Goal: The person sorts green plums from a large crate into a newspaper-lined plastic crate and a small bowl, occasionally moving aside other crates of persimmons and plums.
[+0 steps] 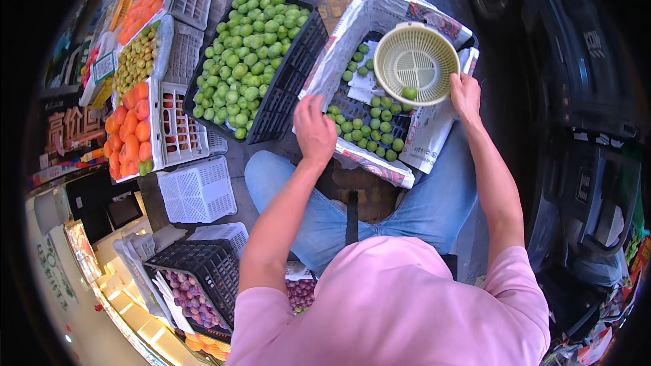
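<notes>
My right hand [465, 92] grips the rim of a pale yellow plastic colander [414, 58], tilted over a crate, with one green fruit [409, 93] inside it near the lower rim. My left hand [314, 124] is at the crate's left edge, fingers slightly bent and apart, with nothing seen in it. The crate [351, 155], lined with newspaper, holds loose green fruits [375, 123] on its dark slatted bottom and some paper scraps. At the upper left stands a black plastic crate [292, 84] heaped with green fruits [244, 63].
Crates of orange fruits [130, 129] and small yellow-green fruits [135, 63] stand at the left. An upturned white basket [197, 189] is below them, with a black crate [203, 269] of purple fruits lower down. A dark vehicle [564, 56] stands at the right. Another person's legs show at the top.
</notes>
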Demonstrator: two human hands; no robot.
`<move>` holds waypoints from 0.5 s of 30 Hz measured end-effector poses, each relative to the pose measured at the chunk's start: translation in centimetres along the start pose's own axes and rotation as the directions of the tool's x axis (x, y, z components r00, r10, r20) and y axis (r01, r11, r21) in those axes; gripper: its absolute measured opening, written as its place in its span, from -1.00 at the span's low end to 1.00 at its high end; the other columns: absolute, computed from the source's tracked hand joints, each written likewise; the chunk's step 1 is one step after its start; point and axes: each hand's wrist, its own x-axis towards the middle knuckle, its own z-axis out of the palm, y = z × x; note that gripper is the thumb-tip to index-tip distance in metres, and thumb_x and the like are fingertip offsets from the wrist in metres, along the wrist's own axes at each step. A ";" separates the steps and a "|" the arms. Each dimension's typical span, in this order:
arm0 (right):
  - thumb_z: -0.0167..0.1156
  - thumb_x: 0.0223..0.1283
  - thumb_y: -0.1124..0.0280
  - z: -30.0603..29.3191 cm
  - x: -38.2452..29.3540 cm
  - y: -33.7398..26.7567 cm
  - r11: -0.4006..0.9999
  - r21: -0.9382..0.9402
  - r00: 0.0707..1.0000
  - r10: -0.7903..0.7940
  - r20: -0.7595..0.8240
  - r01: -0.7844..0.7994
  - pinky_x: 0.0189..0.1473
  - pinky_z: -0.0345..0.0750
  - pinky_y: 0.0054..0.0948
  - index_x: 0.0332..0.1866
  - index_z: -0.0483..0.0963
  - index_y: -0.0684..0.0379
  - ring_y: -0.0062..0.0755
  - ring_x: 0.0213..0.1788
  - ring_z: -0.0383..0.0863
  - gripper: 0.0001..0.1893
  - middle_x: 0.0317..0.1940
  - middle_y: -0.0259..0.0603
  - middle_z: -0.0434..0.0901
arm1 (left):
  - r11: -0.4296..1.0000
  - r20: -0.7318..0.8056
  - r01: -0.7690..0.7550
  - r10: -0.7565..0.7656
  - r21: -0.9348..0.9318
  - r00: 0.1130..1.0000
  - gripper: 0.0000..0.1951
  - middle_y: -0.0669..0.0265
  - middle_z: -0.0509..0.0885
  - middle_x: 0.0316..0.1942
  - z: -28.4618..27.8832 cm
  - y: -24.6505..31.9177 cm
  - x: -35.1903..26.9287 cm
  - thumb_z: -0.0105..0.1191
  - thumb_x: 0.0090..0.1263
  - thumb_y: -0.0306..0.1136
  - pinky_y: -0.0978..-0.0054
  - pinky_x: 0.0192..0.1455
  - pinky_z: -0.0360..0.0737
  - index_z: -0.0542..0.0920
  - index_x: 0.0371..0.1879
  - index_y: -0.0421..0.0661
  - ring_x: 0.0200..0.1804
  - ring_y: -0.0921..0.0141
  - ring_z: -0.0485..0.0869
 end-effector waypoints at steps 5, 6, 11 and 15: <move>-0.04 0.25 0.09 2.2 1.9 1.4 1.000 -0.016 0.972 -0.003 -0.235 -0.001 -0.03 0.56 0.06 -0.18 0.63 0.31 0.27 -0.16 0.69 -0.53 -0.32 0.28 0.65 | 0.988 0.744 -0.145 0.061 0.049 0.666 -0.67 0.13 0.68 -0.01 5.2 -0.5 2.9 0.11 0.26 -0.45 0.13 0.11 0.60 0.59 0.03 -0.10 0.04 0.08 0.66; -0.05 0.26 0.08 2.0 2.3 0.8 1.000 -0.006 0.967 0.008 -0.254 -0.010 -0.03 0.56 0.07 -0.19 0.63 0.29 0.27 -0.16 0.69 -0.53 -0.32 0.27 0.66 | 0.973 0.845 -0.201 0.012 0.113 0.535 -0.68 0.14 0.69 -0.01 6.6 -1.1 3.1 0.12 0.27 -0.42 0.14 0.10 0.61 0.60 0.02 -0.08 0.03 0.09 0.68; -0.04 0.27 0.06 2.7 3.8 0.7 0.995 -0.008 0.918 0.085 -0.386 -0.095 -0.04 0.57 0.07 -0.21 0.64 0.23 0.26 -0.19 0.70 -0.55 -0.33 0.21 0.68 | 0.847 0.996 -0.529 -0.003 0.052 0.093 -0.55 0.13 0.70 0.02 14.7 -4.1 2.8 0.12 0.26 -0.41 0.14 0.12 0.64 0.56 0.18 -0.01 0.09 0.10 0.69; -0.04 0.29 0.03 3.7 3.5 1.1 0.988 -0.062 0.918 0.106 -0.381 -0.140 -0.06 0.57 0.10 -0.18 0.63 0.17 0.24 -0.20 0.70 -0.56 -0.35 0.16 0.69 | 0.799 0.993 -0.592 0.121 -0.106 -0.014 -0.40 0.08 0.73 -0.01 17.8 -5.2 1.0 0.11 0.26 -0.41 0.10 0.09 0.65 0.44 0.37 0.09 0.06 0.06 0.71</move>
